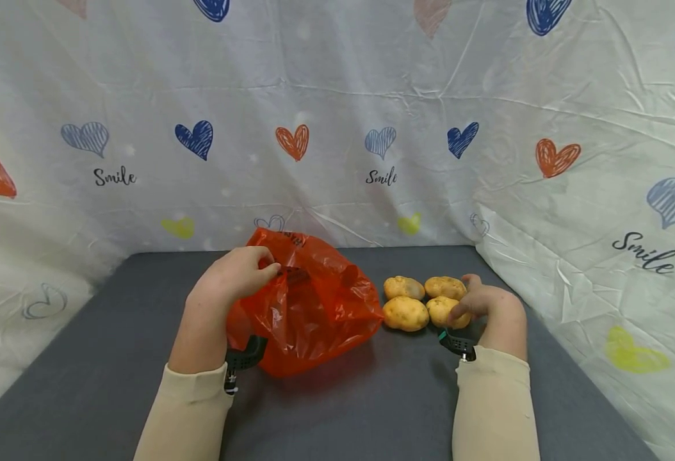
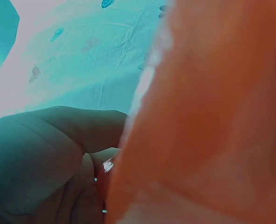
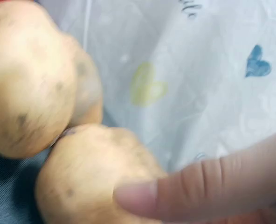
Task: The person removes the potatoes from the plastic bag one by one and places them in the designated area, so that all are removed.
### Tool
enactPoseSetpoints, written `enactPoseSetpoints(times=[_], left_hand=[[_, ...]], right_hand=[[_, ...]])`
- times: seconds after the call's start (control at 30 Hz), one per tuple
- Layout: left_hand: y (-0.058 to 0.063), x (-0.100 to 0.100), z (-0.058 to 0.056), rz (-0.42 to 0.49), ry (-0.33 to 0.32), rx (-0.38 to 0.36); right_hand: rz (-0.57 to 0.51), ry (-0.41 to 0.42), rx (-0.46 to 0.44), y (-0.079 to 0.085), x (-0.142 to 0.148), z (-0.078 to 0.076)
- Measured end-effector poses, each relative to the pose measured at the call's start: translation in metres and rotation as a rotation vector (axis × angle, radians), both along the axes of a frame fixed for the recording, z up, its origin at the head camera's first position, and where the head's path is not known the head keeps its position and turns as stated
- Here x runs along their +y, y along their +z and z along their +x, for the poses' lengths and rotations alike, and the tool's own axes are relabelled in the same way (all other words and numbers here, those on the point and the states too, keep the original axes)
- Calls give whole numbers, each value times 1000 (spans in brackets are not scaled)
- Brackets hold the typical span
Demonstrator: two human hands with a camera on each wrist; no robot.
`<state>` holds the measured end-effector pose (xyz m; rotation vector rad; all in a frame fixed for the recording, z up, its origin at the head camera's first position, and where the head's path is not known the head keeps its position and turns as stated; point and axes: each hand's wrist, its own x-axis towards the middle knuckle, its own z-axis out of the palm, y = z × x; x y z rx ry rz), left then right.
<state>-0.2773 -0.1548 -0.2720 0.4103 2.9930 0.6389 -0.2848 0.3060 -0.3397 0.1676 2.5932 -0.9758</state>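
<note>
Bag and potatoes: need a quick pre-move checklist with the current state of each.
1. Left hand has the red bag: ok, grips it by its upper left edge.
2. Four potatoes in view: ok, on the table, right of the bag.
3. Right hand at the near right potato: ok, thumb on it.
4. Right-hand grip secure: cannot tell, other fingers mostly hidden.
5. Near right potato well clear of the others: not ok, bunched close beside them.
6. Bag inside unobstructed: cannot tell, folds hide it.
</note>
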Motion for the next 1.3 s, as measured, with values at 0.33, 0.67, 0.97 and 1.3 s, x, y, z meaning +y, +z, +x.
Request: enactPoseSetpoints(times=[0.33,0.67,0.97,1.3], left_hand=[[0,2,0,-6,3,-1],[1,6,3,-41,38,-7],[11,2,15,-7,10,11],[20,8,31,-10,-8,47]], right_hand=[[2,14,179,43,-28,16],[158,200,355,73,-94,36],[237,514,630,54,-193,33],[438,696,725,-3,-261,21]])
